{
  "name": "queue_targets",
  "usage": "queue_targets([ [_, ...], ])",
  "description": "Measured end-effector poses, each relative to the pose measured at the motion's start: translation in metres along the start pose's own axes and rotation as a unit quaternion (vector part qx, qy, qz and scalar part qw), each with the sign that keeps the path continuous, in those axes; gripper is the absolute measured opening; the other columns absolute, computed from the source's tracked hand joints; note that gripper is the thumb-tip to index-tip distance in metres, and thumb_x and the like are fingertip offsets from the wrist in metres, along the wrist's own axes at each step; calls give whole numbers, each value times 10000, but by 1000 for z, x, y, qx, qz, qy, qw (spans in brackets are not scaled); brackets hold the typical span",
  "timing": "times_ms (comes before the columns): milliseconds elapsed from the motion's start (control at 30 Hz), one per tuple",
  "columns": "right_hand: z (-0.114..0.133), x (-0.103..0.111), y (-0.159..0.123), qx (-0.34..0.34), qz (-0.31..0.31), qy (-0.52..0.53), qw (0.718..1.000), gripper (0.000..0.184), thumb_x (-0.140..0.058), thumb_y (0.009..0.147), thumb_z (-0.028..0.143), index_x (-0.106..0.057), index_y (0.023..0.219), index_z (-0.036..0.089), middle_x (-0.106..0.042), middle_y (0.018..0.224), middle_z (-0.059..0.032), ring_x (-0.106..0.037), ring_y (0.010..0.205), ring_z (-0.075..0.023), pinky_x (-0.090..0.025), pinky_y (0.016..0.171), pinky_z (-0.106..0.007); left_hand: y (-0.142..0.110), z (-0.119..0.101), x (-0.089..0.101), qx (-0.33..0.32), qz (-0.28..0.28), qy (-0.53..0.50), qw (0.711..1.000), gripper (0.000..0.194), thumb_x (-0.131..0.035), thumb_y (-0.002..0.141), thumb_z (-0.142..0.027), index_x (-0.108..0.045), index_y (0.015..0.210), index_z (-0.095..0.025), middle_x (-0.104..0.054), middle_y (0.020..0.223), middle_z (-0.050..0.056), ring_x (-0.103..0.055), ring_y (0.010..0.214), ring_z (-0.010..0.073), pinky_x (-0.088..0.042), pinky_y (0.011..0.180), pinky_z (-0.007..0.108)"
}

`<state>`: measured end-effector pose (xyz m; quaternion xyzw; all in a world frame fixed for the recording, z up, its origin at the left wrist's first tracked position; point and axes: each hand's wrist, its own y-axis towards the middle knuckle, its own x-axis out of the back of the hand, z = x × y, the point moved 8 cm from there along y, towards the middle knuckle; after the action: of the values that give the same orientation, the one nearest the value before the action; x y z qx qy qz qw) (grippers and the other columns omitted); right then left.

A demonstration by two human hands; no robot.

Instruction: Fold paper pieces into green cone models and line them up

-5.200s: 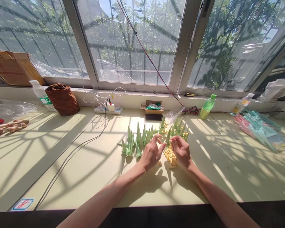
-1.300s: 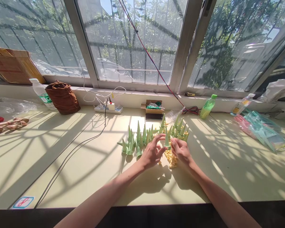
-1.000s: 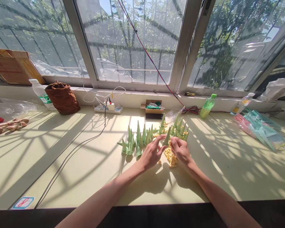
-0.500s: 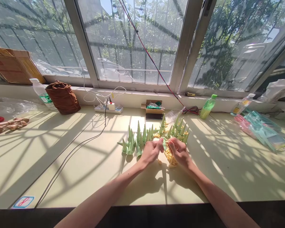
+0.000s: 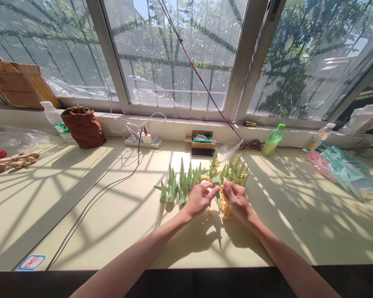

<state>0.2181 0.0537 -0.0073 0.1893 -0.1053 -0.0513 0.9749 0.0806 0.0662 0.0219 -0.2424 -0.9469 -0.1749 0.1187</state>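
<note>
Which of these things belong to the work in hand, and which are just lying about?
Seemingly in use:
green cone, held by the left hand
other green cones
yellow pieces by the right hand

Apparently just lying about:
brown bag
power strip
green-capped bottle
pink and teal packages

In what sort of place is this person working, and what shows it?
Probably a small indoor workshop: pale green cones are clustered near small yellow pieces on a long table beside windows, with a power strip behind.
</note>
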Motion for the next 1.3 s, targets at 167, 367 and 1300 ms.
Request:
queue_targets([
  [167,-3,-1,1,-26,3,12,1000,523,-468,884,645,-410,592,215,-369,480,47,-324,418,-86,-277,365,-217,-2,-8,0,-101,-5,69,992,268,-537,914,-396,-638,861,-153,-605,911,63,-529,599,100,-448,502,209],
  [367,-2,-1,1,-29,-13,26,999,486,-480,885,641,-461,652,215,-390,502,47,-339,422,-90,-292,369,-223,-2,-7,3,-113,-44,94,988,225,-519,935,-326,-657,1030,-176,-612,1025,76,-529,596,86,-472,522,208],
  [1300,9,-1,1,10,13,-69,997,470,-452,940,521,-396,590,213,-365,506,36,-349,455,-112,-296,424,-251,-2,-2,-2,-91,-6,89,992,169,-582,884,-304,-657,971,-180,-596,970,51,-552,597,79,-460,484,186],
])
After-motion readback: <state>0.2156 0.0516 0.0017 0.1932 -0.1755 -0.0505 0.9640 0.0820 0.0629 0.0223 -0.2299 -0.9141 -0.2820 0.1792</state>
